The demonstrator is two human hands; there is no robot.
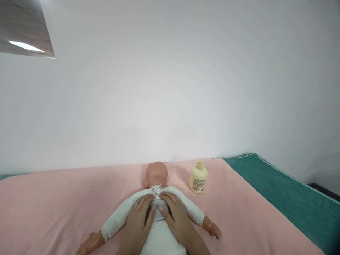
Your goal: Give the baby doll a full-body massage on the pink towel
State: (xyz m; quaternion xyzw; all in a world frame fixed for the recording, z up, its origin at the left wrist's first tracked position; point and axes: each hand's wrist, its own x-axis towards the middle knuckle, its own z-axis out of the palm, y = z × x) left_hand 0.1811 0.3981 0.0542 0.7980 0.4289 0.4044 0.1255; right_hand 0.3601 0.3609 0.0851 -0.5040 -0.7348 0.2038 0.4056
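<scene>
A baby doll with a white cloth body lies with the back of its bald head toward me, its arms spread to both sides. My left hand rests flat on the left of the doll's upper back, fingers extended, thumb toward the middle. On the right of the upper back lies my right hand, also with fingers stretched out and its thumb near the other one. Between the two hands a greyish patch on the doll's back shows. Neither hand grips anything.
A pale yellow pump bottle stands upright to the right of the doll's head. Under both is a pink cloth, with a green cover showing at the right. A white wall rises behind the far edge.
</scene>
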